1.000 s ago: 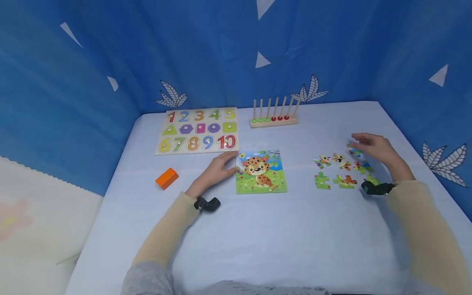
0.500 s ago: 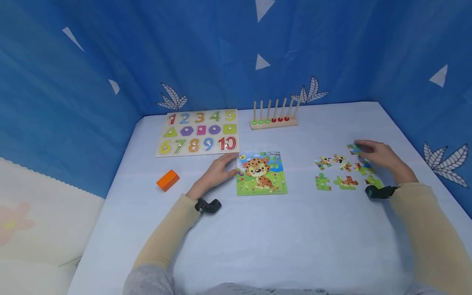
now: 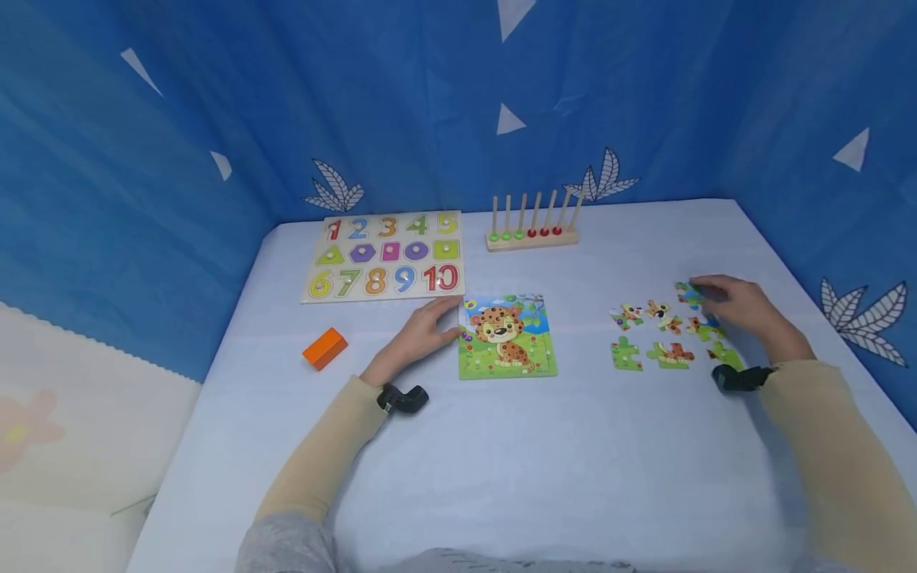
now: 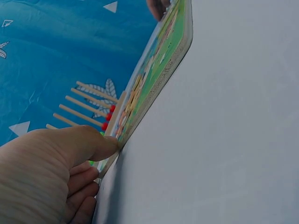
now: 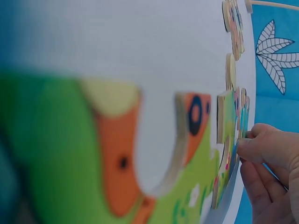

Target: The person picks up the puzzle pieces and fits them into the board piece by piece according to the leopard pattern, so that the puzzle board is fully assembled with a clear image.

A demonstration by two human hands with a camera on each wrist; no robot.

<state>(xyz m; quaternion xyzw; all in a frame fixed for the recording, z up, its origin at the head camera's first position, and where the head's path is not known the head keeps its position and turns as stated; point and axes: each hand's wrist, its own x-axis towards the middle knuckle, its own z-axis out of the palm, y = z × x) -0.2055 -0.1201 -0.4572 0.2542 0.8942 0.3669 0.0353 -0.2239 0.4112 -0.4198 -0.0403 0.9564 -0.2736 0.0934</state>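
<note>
A square leopard puzzle board [image 3: 509, 358] lies flat mid-table. My left hand [image 3: 421, 330] rests at its left edge, index finger by the far corner; in the left wrist view the thumb [image 4: 105, 148] touches the board's rim, the other fingers loosely bent beside it. On the right several loose jigsaw pieces [image 3: 672, 355] lie picture side up. My right hand [image 3: 748, 309] is at the far right of this group, thumb and index finger on a blue-and-green jigsaw piece [image 3: 688, 293]. From the right wrist, the hand [image 5: 275, 163] partly hides that piece's edge.
Behind the board stands a wooden peg rack [image 3: 532, 242] with green and red beads. A number and shape board [image 3: 310, 291] lies at the back left. An orange block [image 3: 325, 348] sits left of my left hand. A blue curtain [image 3: 430, 95] rises behind the table.
My right hand has come slightly toward me and to the right, its fingers now at the far right jigsaw piece. My left hand and the leopard board stay in place.
</note>
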